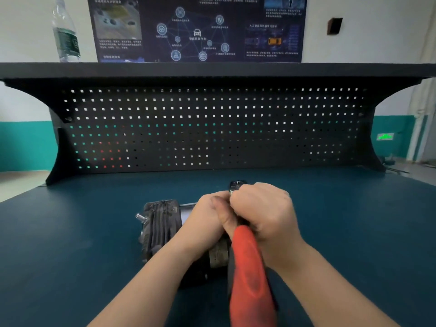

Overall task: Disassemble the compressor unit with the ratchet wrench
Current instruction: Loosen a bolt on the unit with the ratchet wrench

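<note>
I see one blue desk backed by one dark pegboard, with one compressor unit lying on the desk just in front of me, partly under my wrists. One ratchet wrench with a red handle rises over it. My two hands meet at its shaft: right hand wraps it in a closed grip, left hand pinches beside it. One water bottle stands on the shelf.

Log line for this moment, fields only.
left hand: grips ratchet wrench shaft | right hand: grips wrench near head | compressor unit: on bench, under hands | fastener: hidden
</note>
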Available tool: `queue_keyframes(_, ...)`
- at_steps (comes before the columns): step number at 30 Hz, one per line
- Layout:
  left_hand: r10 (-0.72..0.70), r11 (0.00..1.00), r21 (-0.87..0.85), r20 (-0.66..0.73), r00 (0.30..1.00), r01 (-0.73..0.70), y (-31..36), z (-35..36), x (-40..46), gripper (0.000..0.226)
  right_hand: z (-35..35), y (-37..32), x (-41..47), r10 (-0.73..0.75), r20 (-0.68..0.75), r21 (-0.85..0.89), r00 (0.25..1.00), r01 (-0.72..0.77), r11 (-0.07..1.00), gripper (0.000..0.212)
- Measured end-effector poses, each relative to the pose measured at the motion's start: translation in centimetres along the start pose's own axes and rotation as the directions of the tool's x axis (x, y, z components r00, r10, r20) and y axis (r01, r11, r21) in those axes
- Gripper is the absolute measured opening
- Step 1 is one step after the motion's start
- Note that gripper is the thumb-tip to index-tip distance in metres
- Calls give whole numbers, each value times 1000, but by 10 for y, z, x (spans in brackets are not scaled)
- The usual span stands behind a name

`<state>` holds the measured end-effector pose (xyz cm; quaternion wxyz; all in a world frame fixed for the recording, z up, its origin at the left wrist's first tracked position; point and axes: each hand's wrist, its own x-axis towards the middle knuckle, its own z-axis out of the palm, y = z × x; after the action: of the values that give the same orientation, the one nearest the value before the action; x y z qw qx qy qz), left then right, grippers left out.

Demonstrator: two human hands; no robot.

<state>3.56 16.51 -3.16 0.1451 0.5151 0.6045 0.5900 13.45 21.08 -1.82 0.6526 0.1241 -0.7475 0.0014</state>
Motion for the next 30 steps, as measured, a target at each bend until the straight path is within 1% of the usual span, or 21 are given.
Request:
queue_keyframes(1, 43, 998, -50, -19, 999, -44, -4, -1, 0, 30, -2, 2, 1, 19, 1, 17, 1000, -19, 1000, 43)
queue_keyframes(3, 45, 975, -220, 112, 993, -20, -10, -7, -2, 24, -11, 11, -3, 231, -30, 191, 972, -221, 956, 43)
queue_keyframes(5, 44, 959, -283, 196, 980, 14, -17, -14, -3, 30, -20, 22, -6, 445, -7, 373, 896, -410, 832, 42)
queue_keyframes(7, 23, 950, -310, 162, 987, 29, -16, -13, 0, 32, -22, 34, -7, 579, 49, 470, 814, -530, 706, 42)
queue_keyframes(9, 33, 947, -321, 95, 995, 0, -15, -11, 0, 26, -23, 46, -7, 723, 153, 599, 674, -645, 475, 42)
queue_keyframes(12, 66, 946, -319, 21, 998, -56, -19, -11, -1, 15, -23, 64, -10, 854, 356, 703, 380, -710, 23, 33)
queue_keyframes(13, 67, 946, -319, 18, 998, -58, -18, -11, -1, 15, -20, 68, -13, 865, 397, 710, 307, -700, -77, 29)
queue_keyframes(15, 55, 946, -323, 53, 997, -35, -16, -11, -1, 20, -13, 70, -18, 883, 403, 736, 241, -658, -156, 32)
queue_keyframes(16, 47, 946, -325, 79, 996, -19, -16, -11, -1, 23, -10, 70, -19, 894, 376, 756, 244, -638, -145, 38)
queue_keyframes(18, 35, 951, -310, 93, 995, -5, -15, -13, -1, 22, -9, 61, -15, 896, 303, 777, 324, -628, -36, 46)
queue_keyframes(19, 33, 955, -297, 79, 996, -8, -15, -13, -2, 18, -12, 54, -11, 890, 234, 744, 391, -661, 95, 46)
queue_keyframes(20, 35, 962, -273, 60, 998, -18, -15, -12, -4, 15, -14, 47, -9, 867, 145, 654, 477, -704, 278, 43)
queue_keyframes(21, 34, 970, -241, 42, 999, -23, -11, -12, -4, 14, -15, 39, -8, 805, 57, 517, 591, -707, 483, 41)
queue_keyframes(22, 29, 980, -197, 31, 999, -22, -12, -11, -3, 16, -13, 29, -7, 691, 0, 383, 723, -639, 668, 41)
queue_keyframes(23, 17, 988, -155, 28, 999, -13, -10, -11, -2, 24, -9, 18, -5, 531, -14, 281, 847, -507, 815, 42)
queue_keyframes(24, -12, 993, -121, 14, 1000, 13, -9, -10, 0, 33, -3, 7, -4, 349, 1, 201, 937, -342, 918, 42)
queue_keyframes(25, -38, 996, -82, 0, 999, 38, -7, -11, 0, 35, 4, 1, -5, 186, 17, 128, 982, -187, 974, 40)
queue_keyframes(26, -39, 998, -46, -4, 999, 39, -7, -11, 1, 26, 7, -1, -4, 93, 23, 90, 995, -95, 991, 38)
queue_keyframes(27, -17, 999, -28, -4, 1000, 17, -6, -9, 0, 18, 5, 0, -2, 101, 19, 98, 995, -102, 990, 39)
queue_keyframes(28, 8, 999, -47, 6, 1000, -8, -6, -8, -2, 15, 0, 5, -2, 196, -3, 149, 981, -193, 970, 43)
queue_keyframes(30, 23, 992, -124, 3, 1000, -22, -7, -6, -6, 10, -15, 20, -3, 474, -21, 305, 880, -446, 841, 48)
